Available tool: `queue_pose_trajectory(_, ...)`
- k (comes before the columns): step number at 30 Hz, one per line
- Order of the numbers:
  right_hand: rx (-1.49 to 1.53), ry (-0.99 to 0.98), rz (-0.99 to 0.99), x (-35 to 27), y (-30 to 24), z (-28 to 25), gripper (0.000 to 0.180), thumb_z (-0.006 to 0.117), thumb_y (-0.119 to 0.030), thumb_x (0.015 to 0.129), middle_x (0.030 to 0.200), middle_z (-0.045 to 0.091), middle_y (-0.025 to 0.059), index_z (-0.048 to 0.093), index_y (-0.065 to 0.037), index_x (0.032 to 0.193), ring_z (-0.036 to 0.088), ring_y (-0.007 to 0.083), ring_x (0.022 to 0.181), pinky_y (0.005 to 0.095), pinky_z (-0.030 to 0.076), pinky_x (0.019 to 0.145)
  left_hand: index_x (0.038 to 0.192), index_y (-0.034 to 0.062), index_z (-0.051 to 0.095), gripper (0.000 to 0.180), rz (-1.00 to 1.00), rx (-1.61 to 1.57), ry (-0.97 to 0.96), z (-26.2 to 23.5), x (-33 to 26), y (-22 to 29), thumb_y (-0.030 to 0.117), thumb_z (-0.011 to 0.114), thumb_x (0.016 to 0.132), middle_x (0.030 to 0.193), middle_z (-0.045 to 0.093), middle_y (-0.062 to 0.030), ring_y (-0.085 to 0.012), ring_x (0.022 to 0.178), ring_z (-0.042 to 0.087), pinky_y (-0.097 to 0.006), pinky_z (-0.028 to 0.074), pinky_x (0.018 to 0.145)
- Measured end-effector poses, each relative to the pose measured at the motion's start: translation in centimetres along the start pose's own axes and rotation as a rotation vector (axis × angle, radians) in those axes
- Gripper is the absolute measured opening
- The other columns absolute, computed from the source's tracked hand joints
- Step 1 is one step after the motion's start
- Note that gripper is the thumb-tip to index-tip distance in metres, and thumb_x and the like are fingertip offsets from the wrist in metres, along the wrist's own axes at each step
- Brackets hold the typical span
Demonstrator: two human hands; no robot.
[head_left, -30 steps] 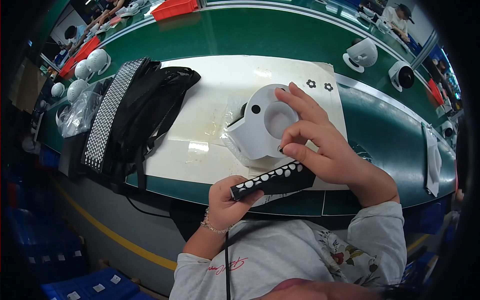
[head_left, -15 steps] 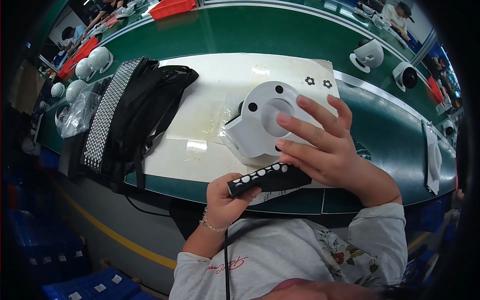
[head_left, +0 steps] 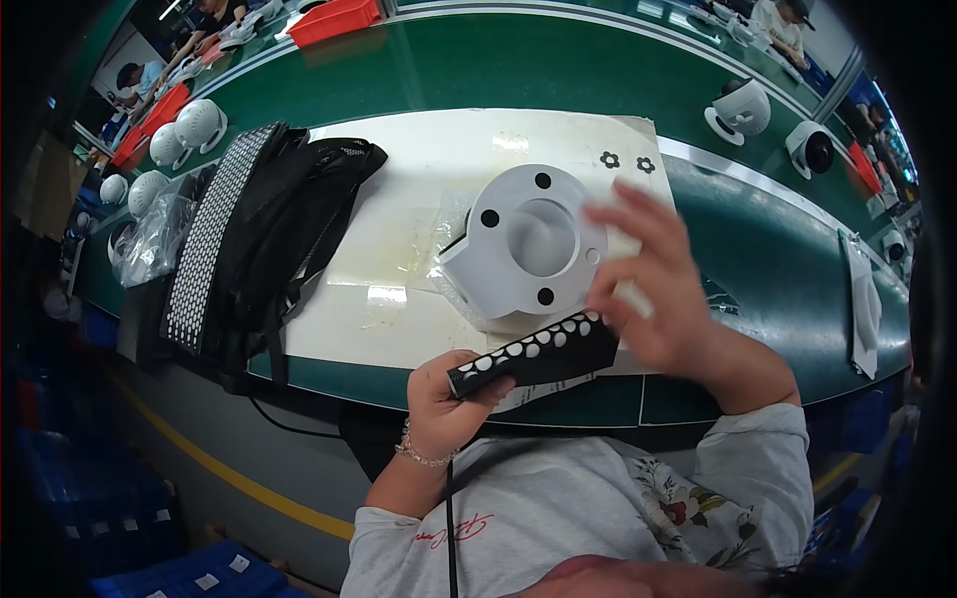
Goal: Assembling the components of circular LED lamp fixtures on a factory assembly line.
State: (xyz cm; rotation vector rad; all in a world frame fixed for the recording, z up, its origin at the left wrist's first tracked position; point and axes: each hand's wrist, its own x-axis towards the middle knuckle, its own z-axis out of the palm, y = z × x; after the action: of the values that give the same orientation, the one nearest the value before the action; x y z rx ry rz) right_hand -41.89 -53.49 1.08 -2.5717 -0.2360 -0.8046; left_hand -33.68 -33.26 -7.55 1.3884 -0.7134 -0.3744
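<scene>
My left hand (head_left: 444,399) grips one end of a bent black sheet of round adhesive pads (head_left: 543,364), its upper part showing a row of white circles. Behind the sheet lies a white plastic base (head_left: 464,274) with a round hollow in its middle. Three black round pads (head_left: 543,180) sit on the ring; on its right side is a bare round recess (head_left: 593,256). My right hand (head_left: 648,289) hovers at the ring's right edge and over the far end of the sheet. Its fingers are bent and smeared by motion, so whether they hold anything is unclear.
A white board (head_left: 399,329) lies under the base, with bubble wrap between. To the left are a pile of black perforated sheets (head_left: 299,209) and a clear plastic bag (head_left: 155,239). White round devices (head_left: 740,108) stand on the green bench. People work at the far corners.
My right hand has drawn back from the ring and its fingers have bent, uncovering the recess at the right. My left hand still holds the sheet in nearly the same place.
</scene>
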Motion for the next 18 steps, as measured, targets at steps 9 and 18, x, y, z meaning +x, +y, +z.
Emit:
queue_pose_trajectory(9,0.248,-0.075,0.268,0.3,2.0,-0.3,0.012,0.056,-0.019,0.078,0.127,0.036,0.0125,0.052,-0.007,0.078,0.022,0.0297,0.123,0.0401,0.018,0.099,0.068,-0.0019,0.056,0.013,-0.013,-0.028,0.002,0.0,0.1,0.0,0.002,0.068,0.065,0.059,0.055,-0.0026,-0.0064,0.051,0.047,-0.019,0.037,0.048)
queue_pose_trajectory(18,0.357,-0.077,0.22,0.2,2.9,0.1,0.016,0.056,-0.022,0.078,0.126,0.038,0.0114,0.053,-0.007,0.078,0.025,0.0295,0.122,0.0411,0.019,0.098,0.069,-0.0017,0.056,0.013,-0.025,-0.005,0.014,-0.1,0.0,-0.3,0.001,0.068,0.064,0.058,0.054,-0.0026,-0.0065,0.051,0.048,-0.019,0.038,0.048)
